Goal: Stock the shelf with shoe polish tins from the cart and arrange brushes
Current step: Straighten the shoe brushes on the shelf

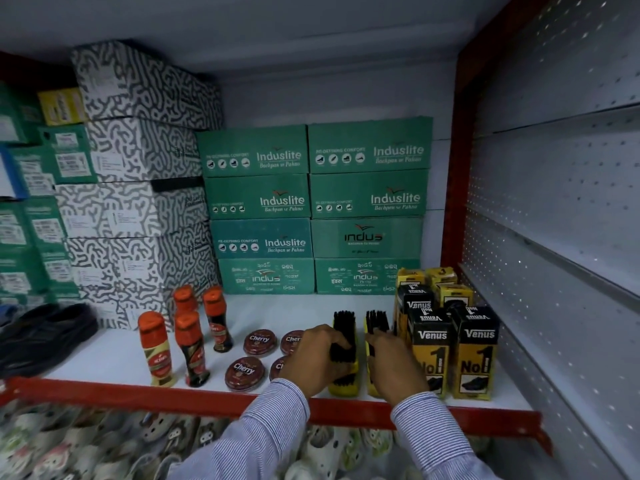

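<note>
Head view. Both hands work at the near right of the white shelf (pixel 294 306), each on one shoe brush. The left hand (pixel 313 355) lies over the left brush (pixel 343 355), fingers curled together around its bristle side. The right hand (pixel 393 365) covers the right brush (pixel 375 327), fingers closed over its near half. The two brushes lie parallel, long axis running near to far, just beside each other. The grip from above suggests squaring them into a tidy pair against the row of cartons.

The brushes have yellow backs, apparently hard and smooth, and stiff black bristles turned upward or sideways (which one cannot be told under the hands).

The task's tins (pixel 260 342) sit just left of the left hand: four round, flat, dark red Cherry tins with glossy lids, set in two rows; the two nearer the hand are partly hidden by it. Laid flat, lids up, their labels read from the aisle.

Further left stand four tall bottles (pixel 157 351) with orange caps, upright and near together. Right of the brushes stand black-and-yellow Venus cartons (pixel 476 355), upright, rectangular, printed card. Green cardboard shoe boxes (pixel 259 195) are stacked against the far wall. A red metal lip (pixel 138 393) edges the shelf at the near side. No cart is in view.
</note>
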{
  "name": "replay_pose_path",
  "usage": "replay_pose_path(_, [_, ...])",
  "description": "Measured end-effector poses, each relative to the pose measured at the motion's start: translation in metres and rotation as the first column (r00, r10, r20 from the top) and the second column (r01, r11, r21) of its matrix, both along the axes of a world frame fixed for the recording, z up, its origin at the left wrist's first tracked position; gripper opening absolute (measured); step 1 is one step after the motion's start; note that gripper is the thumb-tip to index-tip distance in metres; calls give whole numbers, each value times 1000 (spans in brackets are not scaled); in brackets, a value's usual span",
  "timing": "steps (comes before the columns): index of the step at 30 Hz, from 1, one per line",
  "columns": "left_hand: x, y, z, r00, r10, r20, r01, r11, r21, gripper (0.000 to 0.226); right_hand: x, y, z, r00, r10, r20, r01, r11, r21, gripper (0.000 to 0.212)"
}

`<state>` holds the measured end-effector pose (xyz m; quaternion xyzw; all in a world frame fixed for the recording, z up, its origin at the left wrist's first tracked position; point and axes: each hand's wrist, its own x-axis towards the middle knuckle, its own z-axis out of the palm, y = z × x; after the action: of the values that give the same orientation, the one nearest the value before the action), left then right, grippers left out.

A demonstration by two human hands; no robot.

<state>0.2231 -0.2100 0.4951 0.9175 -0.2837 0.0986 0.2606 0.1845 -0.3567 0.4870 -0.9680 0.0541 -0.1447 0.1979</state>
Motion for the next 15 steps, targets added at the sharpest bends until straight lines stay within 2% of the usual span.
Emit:
replay_pose_path(8, [-3, 1, 4, 1000, -18, 22, 18, 1000, 18, 40, -12, 5, 12, 999, 4, 39, -4, 1000, 8, 34])
replay_pose_path(11, [-8, -4, 13, 994, -55, 99, 55, 998, 3, 40, -26, 1, 29, 979, 47, 197, -49, 999, 5, 39])
replay_pose_path(15, [-17, -34, 29, 965, -123, 231, 143, 987, -75, 44, -54, -26, 57, 901, 19, 433, -31, 999, 20, 48])
